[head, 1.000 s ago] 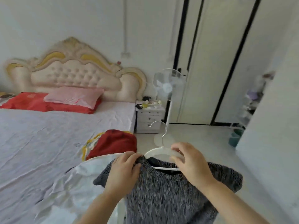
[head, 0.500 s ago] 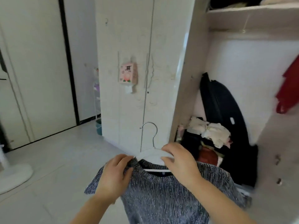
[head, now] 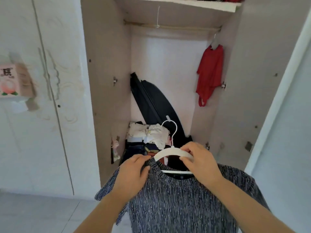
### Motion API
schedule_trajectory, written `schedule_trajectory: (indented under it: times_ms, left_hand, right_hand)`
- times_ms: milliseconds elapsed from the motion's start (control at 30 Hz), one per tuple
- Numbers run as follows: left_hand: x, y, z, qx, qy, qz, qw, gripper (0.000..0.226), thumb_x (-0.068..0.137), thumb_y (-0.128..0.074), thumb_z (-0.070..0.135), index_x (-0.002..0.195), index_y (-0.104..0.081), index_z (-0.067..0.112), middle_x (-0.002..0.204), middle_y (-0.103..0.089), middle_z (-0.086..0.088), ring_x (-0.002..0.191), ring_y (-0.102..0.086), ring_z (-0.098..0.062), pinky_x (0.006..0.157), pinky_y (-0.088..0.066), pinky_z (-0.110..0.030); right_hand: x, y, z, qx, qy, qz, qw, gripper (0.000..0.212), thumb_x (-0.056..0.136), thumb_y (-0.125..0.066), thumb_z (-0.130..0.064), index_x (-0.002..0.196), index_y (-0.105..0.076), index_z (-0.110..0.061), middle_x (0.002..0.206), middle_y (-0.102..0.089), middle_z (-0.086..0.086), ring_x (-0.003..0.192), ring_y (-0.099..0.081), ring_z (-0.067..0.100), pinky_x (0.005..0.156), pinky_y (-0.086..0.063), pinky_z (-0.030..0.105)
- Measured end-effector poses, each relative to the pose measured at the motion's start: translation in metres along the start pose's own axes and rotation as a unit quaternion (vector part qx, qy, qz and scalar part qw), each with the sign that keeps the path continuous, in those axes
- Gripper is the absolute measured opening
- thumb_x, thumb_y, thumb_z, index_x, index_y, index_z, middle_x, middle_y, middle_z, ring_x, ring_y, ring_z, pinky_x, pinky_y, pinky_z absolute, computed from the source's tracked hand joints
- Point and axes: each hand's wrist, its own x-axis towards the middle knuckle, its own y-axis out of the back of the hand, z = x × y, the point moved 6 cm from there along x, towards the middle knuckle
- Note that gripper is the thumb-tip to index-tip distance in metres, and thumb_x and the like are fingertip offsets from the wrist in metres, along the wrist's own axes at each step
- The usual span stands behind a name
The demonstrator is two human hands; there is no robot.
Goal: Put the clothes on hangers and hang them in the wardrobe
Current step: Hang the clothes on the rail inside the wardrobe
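Left hand [head: 133, 172] pinches sweater [head: 176, 199] collar, right hand [head: 200, 163] grips hanger [head: 170, 152] | rail [head: 171, 27] (red shirt [head: 210, 73] far right)

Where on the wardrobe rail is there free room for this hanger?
The rail is bare between the wire hook near its left end and the red shirt at its right end. Below it is crowded with folded clothes.

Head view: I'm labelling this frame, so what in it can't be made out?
- Contents of the top shelf: cut off by the upper edge, head view.
- Right end of the white hanger: covered by the right hand.
- Hem of the grey top: cut off by the lower edge.
- Print on the pink box: blurred.
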Motion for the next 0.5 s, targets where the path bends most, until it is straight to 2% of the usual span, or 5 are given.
schedule_trajectory:
  times_ms: [167,333,500]
  left_hand:
    - [0.087,-0.031,-0.013,-0.029,-0.065,-0.034,0.997,0.035,0.092,-0.053,0.023,0.127,-0.054,0.020,0.122,-0.055,0.006,0.109,-0.052,-0.012,0.097,-0.037,-0.025]
    - [0.168,-0.053,-0.022,-0.043,-0.113,-0.043,0.992,0.035,0.092,-0.053,0.023,0.126,-0.055,0.019,0.120,-0.056,0.006,0.108,-0.052,-0.013,0.096,-0.039,-0.027]
    - [0.251,-0.079,-0.034,-0.053,-0.132,-0.033,0.989,0.035,0.092,-0.051,0.025,0.128,-0.053,0.022,0.122,-0.054,0.007,0.110,-0.050,-0.011,0.098,-0.037,-0.025]
  right_hand:
    - [0.054,0.005,0.035,-0.026,-0.053,0.023,0.998,0.019,0.082,-0.064,-0.015,0.094,-0.056,-0.028,0.086,-0.052,-0.016,0.073,-0.047,-0.003,0.062,-0.033,0.009]
    - [0.112,0.012,0.065,-0.050,-0.083,0.028,0.995,0.024,0.083,-0.062,-0.010,0.096,-0.053,-0.028,0.080,-0.050,-0.017,0.065,-0.044,-0.008,0.056,-0.034,0.005]
    - [0.179,0.017,0.092,-0.049,-0.085,0.055,0.994,0.033,0.082,-0.061,-0.011,0.084,-0.047,-0.041,0.086,-0.056,-0.009,0.070,-0.054,0.003,0.056,-0.036,0.012]
